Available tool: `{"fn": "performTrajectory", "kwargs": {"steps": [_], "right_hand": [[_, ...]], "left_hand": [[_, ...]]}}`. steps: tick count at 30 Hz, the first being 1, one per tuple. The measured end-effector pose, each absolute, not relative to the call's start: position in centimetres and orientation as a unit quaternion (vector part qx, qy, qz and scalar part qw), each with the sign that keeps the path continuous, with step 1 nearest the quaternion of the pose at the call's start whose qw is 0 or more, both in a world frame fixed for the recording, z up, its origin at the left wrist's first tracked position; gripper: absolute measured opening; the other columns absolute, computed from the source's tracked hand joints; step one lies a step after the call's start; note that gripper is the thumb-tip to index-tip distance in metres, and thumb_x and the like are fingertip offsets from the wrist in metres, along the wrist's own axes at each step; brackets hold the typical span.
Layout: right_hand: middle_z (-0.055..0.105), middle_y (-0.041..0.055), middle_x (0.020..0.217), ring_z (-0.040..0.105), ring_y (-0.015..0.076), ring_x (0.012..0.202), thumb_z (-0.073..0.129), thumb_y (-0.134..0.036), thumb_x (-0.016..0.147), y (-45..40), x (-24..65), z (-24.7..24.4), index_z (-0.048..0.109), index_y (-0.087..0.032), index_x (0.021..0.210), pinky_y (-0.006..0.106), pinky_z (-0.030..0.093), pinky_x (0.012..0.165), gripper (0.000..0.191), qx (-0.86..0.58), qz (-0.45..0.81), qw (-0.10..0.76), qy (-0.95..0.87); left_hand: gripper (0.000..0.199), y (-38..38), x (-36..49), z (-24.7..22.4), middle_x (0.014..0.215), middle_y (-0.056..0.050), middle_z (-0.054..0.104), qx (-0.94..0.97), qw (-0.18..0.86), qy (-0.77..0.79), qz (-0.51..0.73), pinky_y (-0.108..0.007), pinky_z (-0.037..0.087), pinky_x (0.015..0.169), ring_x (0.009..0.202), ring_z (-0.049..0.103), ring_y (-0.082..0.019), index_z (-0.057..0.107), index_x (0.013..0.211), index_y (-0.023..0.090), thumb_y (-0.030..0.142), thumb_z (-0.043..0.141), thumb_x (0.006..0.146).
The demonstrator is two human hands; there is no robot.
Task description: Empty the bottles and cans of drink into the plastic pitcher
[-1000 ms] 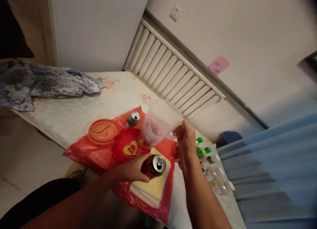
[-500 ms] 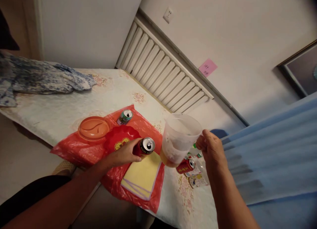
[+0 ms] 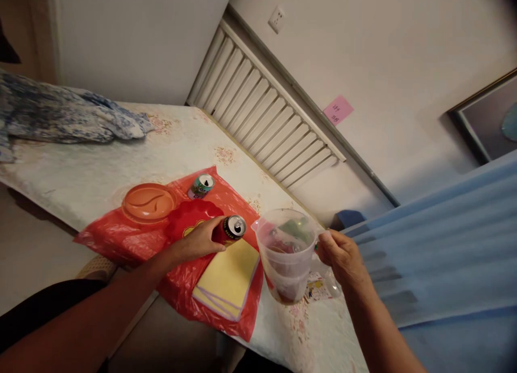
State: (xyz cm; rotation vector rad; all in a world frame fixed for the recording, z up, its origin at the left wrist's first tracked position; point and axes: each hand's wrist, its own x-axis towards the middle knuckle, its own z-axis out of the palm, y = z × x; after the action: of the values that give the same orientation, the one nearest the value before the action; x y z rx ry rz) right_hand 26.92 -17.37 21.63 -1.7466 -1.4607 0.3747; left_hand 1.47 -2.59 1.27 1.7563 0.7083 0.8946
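Observation:
My left hand [image 3: 204,237] is wrapped round a dark red can [image 3: 229,230] with an opened top, above the edge of a folded yellow cloth [image 3: 228,279]. On the right, my right hand [image 3: 341,254] grips the handle of a clear plastic jug [image 3: 286,254], its spout turned toward the can. Some liquid seems to lie low in the jug; how much is hard to tell. Left of the can is a red scalloped dish [image 3: 181,217]. A green can [image 3: 201,186] stands behind that dish, and an orange round dish [image 3: 148,202] sits farther left.
A red plastic bag [image 3: 121,241] lies under the dishes and cloth on a floral tablecloth [image 3: 173,152]. Patterned fabric [image 3: 72,112] lies at the far left. Printed paper [image 3: 317,291] and clear plastic items are behind the jug. A blue curtain [image 3: 452,244] hangs at the right.
The jug has come more upright and lower, now covering the red can lying behind it. My left hand and its can have shifted slightly left in view.

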Motion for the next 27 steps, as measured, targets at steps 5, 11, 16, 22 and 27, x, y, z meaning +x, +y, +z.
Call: {"fn": "performTrajectory", "kwargs": {"steps": [5, 11, 16, 22, 27], "right_hand": [[0.04, -0.0054, 0.047, 0.031, 0.0085, 0.042, 0.067, -0.06, 0.077, -16.7, 26.4, 21.6, 0.05, -0.021, 0.056, 0.022, 0.025, 0.039, 0.048, -0.71, 0.16, 0.361, -0.583], [0.038, -0.0054, 0.049, 0.031, 0.0091, 0.046, 0.064, -0.062, 0.078, -15.8, 25.9, 22.1, 0.048, -0.021, 0.056, 0.022, 0.024, 0.042, 0.049, -0.714, 0.141, 0.31, -0.611], [0.042, -0.004, 0.051, 0.035, 0.01, 0.048, 0.06, -0.064, 0.08, -15.2, 25.4, 22.8, 0.048, -0.021, 0.058, 0.022, 0.026, 0.044, 0.05, -0.725, 0.116, 0.258, -0.628], [0.044, -0.003, 0.052, 0.041, 0.0117, 0.05, 0.056, -0.065, 0.079, -14.4, 24.6, 23.5, 0.048, -0.021, 0.058, 0.023, 0.031, 0.047, 0.049, -0.738, 0.094, 0.211, -0.635], [0.042, -0.0035, 0.054, 0.041, 0.0116, 0.052, 0.055, -0.065, 0.079, -13.8, 24.4, 23.7, 0.047, -0.021, 0.058, 0.023, 0.031, 0.05, 0.05, -0.735, 0.091, 0.191, -0.645]], "left_hand": [[0.069, -2.5, 1.3, 0.8, 0.129, -0.009, 0.065, 0.73, 0.491, 0.298, 0.371, -0.038, 0.047, 0.1, 0.121, 0.059, -0.031, 0.053, 0.131, 0.019, 0.025, 0.072, 0.065], [0.07, -2.4, 1.1, 0.3, 0.129, -0.007, 0.065, 0.729, 0.482, 0.305, 0.378, -0.038, 0.046, 0.101, 0.12, 0.059, -0.029, 0.054, 0.131, 0.022, 0.027, 0.074, 0.064], [0.067, -2.2, 1.1, 0.3, 0.13, -0.006, 0.065, 0.727, 0.485, 0.303, 0.38, -0.037, 0.047, 0.101, 0.119, 0.06, -0.03, 0.057, 0.128, 0.023, 0.027, 0.073, 0.063], [0.069, -2.1, 1.1, 0.0, 0.129, -0.007, 0.065, 0.727, 0.476, 0.315, 0.38, -0.038, 0.048, 0.1, 0.119, 0.06, -0.031, 0.057, 0.129, 0.023, 0.03, 0.074, 0.063], [0.069, -2.1, 1.2, -0.2, 0.131, -0.007, 0.065, 0.731, 0.473, 0.315, 0.378, -0.038, 0.047, 0.101, 0.12, 0.06, -0.031, 0.057, 0.13, 0.024, 0.028, 0.073, 0.063]]}}
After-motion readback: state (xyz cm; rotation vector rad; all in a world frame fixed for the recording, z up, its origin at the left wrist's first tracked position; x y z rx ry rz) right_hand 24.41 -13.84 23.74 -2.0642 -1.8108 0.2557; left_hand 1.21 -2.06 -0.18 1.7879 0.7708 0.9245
